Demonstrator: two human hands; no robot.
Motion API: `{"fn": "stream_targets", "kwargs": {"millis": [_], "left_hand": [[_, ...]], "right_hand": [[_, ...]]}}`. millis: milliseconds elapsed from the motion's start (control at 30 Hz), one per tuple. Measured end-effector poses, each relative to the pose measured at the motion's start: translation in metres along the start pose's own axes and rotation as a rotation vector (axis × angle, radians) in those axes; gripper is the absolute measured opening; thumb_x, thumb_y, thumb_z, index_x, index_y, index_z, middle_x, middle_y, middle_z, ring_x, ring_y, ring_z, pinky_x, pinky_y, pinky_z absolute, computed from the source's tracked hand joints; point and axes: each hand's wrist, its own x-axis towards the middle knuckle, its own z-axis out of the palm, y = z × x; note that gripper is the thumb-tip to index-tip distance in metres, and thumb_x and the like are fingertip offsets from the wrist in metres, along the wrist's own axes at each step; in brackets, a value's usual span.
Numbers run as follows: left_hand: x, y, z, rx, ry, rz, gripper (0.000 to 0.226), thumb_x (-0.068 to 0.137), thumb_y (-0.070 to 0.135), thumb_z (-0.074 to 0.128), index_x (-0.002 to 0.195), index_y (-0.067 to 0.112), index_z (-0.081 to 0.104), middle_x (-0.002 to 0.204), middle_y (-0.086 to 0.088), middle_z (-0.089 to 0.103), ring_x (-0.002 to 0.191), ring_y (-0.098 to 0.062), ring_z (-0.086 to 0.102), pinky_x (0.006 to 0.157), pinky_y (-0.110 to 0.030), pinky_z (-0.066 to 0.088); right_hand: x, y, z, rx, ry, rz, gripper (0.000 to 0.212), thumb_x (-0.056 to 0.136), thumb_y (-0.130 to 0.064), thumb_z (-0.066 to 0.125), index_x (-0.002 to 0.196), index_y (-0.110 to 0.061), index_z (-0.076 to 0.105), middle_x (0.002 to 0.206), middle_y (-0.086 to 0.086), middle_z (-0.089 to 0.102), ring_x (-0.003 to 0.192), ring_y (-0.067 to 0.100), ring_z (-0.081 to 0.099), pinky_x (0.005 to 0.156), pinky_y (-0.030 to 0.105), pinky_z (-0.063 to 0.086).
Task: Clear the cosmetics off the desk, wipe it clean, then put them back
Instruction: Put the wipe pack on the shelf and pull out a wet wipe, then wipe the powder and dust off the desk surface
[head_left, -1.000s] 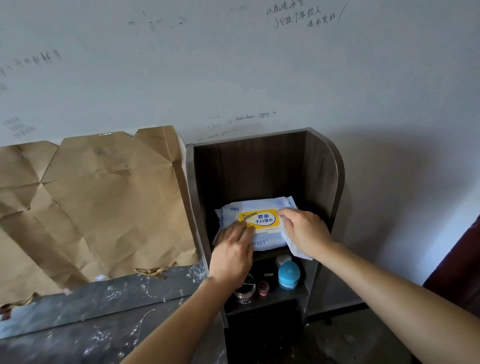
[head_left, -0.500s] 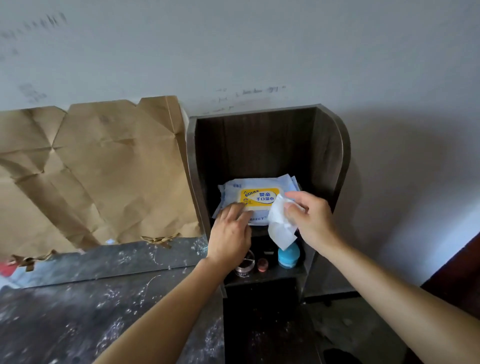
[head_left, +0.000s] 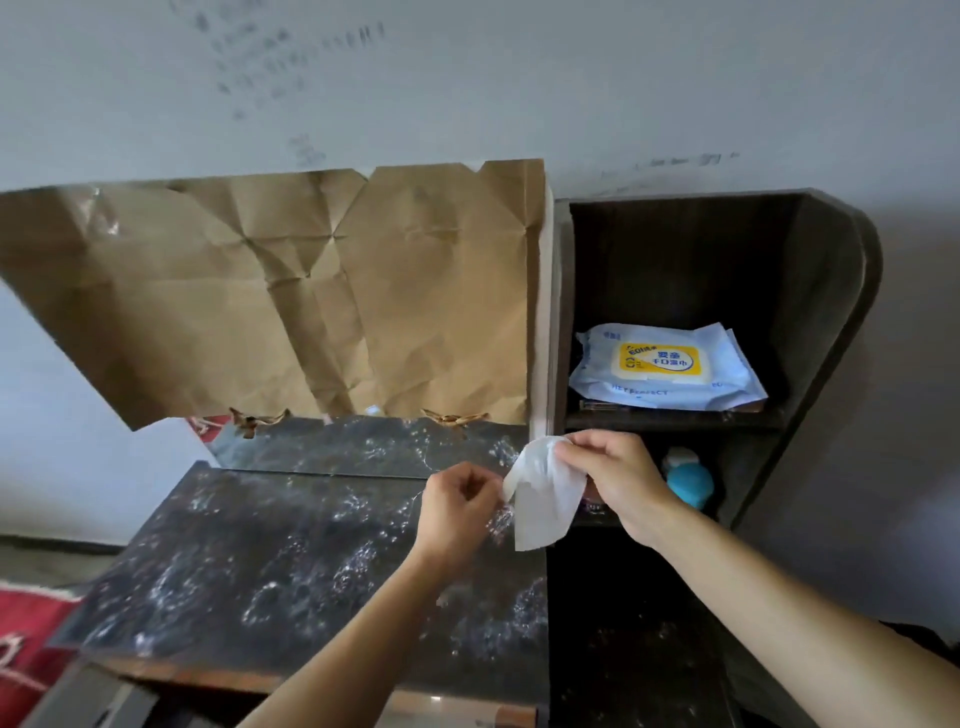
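Likely needed opening out flat before wiping, then overlapping strokes far to near across dusty dark desk (head_left: 260, 561). Showed wet wipe (head_left: 545, 499), white, limp and creased, above desk's right end, pinched at top by right hand (head_left: 618, 478); could not tell whether curled left hand (head_left: 457, 504) gripped its left edge.

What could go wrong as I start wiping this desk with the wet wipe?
The wet wipe, pinched between the left hand and right hand, is bunched; used so, it may just smear the white residue on the desktop. The brown paper hangs close above the back edge; a damp pass there could soak or tear it.
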Motion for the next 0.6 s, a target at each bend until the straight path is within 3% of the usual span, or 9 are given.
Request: {"fn": "stream_targets", "kwargs": {"millis": [67,167,267,333,400,500,600], "left_hand": [[-0.012,-0.010,-0.037,-0.070,0.043,-0.065,0.015,0.086,0.001,0.063,0.072,0.006,0.067,0.063,-0.006,0.067,0.057,-0.014,0.061,0.057,-0.026,0.052],[-0.034,-0.025,-0.096,-0.193,0.110,-0.129,0.016,0.085,-0.005,0.061,0.073,0.006,0.066,0.064,-0.008,0.065,0.057,-0.014,0.060,0.056,-0.022,0.052],[-0.064,-0.043,-0.145,-0.196,0.045,-0.183,0.004,0.087,0.016,0.067,0.084,0.016,0.067,0.076,-0.002,0.067,0.063,-0.008,0.062,0.057,-0.019,0.050],[-0.083,-0.063,-0.174,-0.193,-0.045,-0.255,0.012,0.085,0.026,0.070,0.095,0.020,0.065,0.085,0.002,0.068,0.070,-0.008,0.063,0.059,-0.022,0.048],[-0.098,-0.079,-0.203,-0.167,-0.068,-0.287,0.014,0.082,0.024,0.071,0.093,0.015,0.069,0.080,0.000,0.067,0.066,-0.013,0.058,0.059,-0.026,0.046],[-0.110,-0.096,-0.246,-0.102,0.056,-0.308,0.009,0.085,0.014,0.066,0.080,0.008,0.070,0.066,0.000,0.064,0.055,-0.008,0.055,0.052,-0.021,0.044],[-0.114,-0.114,-0.284,-0.239,0.233,-0.348,0.012,0.082,0.005,0.061,0.071,0.007,0.065,0.069,-0.008,0.063,0.063,-0.019,0.061,0.062,-0.036,0.055]], "right_hand": [[-0.006,0.004,0.025,-0.009,-0.035,0.035,0.012,0.087,-0.019,0.067,0.086,-0.007,0.072,0.077,0.006,0.068,0.074,0.017,0.061,0.066,0.027,0.048],[-0.024,0.009,0.077,-0.033,-0.100,0.094,0.017,0.086,-0.026,0.069,0.081,-0.010,0.072,0.078,0.007,0.067,0.078,0.021,0.060,0.068,0.029,0.043],[-0.047,0.013,0.138,-0.042,-0.246,0.172,0.025,0.083,-0.033,0.069,0.077,-0.009,0.070,0.079,0.010,0.066,0.082,0.026,0.058,0.075,0.035,0.040],[-0.063,0.017,0.179,0.013,-0.360,0.231,0.034,0.077,-0.037,0.070,0.086,-0.004,0.070,0.088,0.017,0.066,0.085,0.029,0.059,0.079,0.039,0.041],[-0.074,0.016,0.214,0.087,-0.455,0.286,0.030,0.080,-0.030,0.068,0.092,-0.003,0.068,0.089,0.017,0.067,0.081,0.028,0.062,0.076,0.036,0.047],[-0.079,0.010,0.252,0.131,-0.626,0.342,0.017,0.088,-0.013,0.060,0.099,0.000,0.065,0.086,0.014,0.068,0.076,0.025,0.064,0.067,0.035,0.053],[-0.072,0.019,0.281,-0.050,-0.647,0.334,0.017,0.085,-0.002,0.063,0.101,0.002,0.066,0.087,0.015,0.067,0.078,0.026,0.061,0.066,0.038,0.052]]}}
